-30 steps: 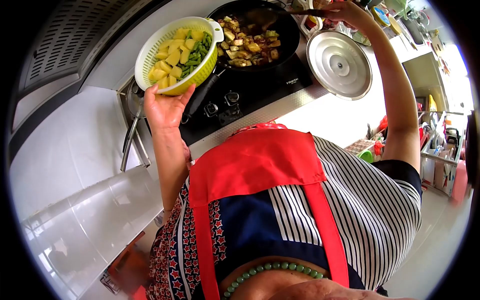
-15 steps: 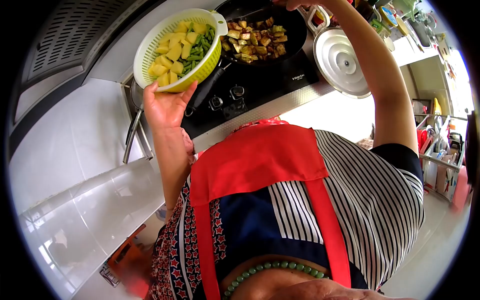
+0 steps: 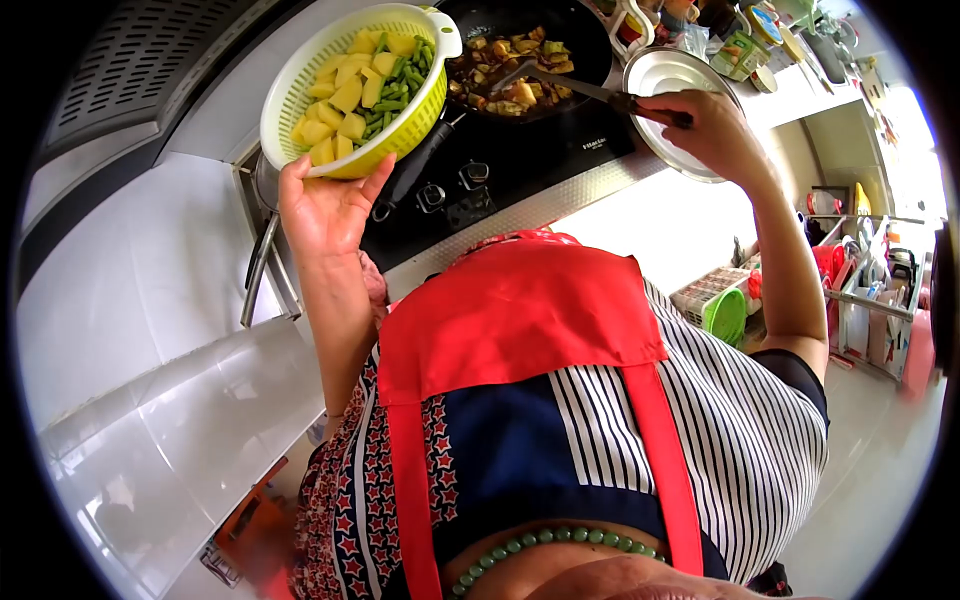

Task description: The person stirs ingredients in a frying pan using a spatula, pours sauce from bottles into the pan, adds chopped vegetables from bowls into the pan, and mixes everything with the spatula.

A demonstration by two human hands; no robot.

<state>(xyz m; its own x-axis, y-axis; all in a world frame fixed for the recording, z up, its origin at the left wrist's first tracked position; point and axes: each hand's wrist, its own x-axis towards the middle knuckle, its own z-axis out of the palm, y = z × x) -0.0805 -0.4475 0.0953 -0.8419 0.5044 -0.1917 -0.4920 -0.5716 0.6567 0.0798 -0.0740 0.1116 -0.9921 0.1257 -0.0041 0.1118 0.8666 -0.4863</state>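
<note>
Browned chunks (image 3: 522, 93) are lying in the wok (image 3: 588, 50) at the far edge of the hob (image 3: 540, 165); closed right hand (image 3: 708, 132) is gripping a spatula (image 3: 625, 103), best kept low; spread left hand (image 3: 325, 215) is supporting a colander (image 3: 405, 133).

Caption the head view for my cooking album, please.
Left hand holding a colander of potatoes and green beans, right hand working a spatula in the wok.

A slotted range hood (image 3: 150, 85), a green container (image 3: 725, 317) beside a white basket (image 3: 703, 287), and a packed metal rack (image 3: 870, 303).
</note>
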